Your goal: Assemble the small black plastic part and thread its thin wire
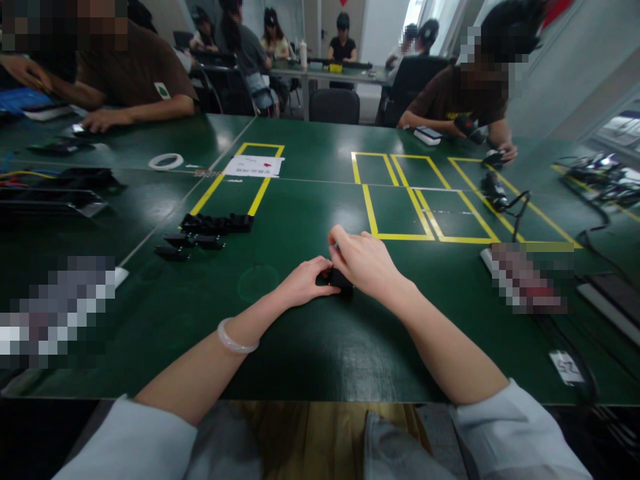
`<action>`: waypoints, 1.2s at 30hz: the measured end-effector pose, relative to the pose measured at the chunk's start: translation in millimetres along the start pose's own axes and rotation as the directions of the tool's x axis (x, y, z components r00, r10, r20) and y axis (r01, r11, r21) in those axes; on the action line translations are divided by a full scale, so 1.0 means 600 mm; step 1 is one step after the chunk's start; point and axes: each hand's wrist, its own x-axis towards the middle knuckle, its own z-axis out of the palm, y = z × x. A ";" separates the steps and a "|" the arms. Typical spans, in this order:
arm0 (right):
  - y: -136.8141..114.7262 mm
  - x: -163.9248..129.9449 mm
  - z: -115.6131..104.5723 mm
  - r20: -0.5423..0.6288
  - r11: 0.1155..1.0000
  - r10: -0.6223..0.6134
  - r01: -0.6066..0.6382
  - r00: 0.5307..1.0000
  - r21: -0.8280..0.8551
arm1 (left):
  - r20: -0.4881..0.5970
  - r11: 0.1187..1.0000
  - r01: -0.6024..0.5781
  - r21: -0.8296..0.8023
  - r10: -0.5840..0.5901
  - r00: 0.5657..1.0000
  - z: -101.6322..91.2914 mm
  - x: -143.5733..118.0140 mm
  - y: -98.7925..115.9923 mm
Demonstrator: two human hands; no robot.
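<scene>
No box, tray or bin shows on the green table [310, 347]; the yellow tape outlines [425, 200] marked on it, beyond the hands, hold nothing.

A small black part [341, 279] lies on the table near its front edge, pinned between both hands. The left hand [306, 283] comes in from the left with its fingers curled onto the part's left end. The right hand [365, 261] arches over the part from above, fingers bent down on it, so most of it is hidden.

Left of the part and further back, a cluster of similar black parts [207, 232] lies loose. A white sheet [254, 165] sits well behind the part, its print too small to read. A white tape ring [166, 161] lies left of that sheet.
</scene>
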 end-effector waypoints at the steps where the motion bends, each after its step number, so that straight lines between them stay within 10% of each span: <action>1: 0.000 0.000 0.000 0.005 1.000 -0.004 0.004 1.000 -0.014 | 0.000 1.000 0.002 -0.002 -0.002 1.000 0.000 0.000 0.001; 36: -0.001 0.003 0.007 0.005 0.998 0.033 -0.033 0.999 -0.051 | 0.002 1.000 -0.014 0.020 0.014 1.000 0.001 -0.001 0.000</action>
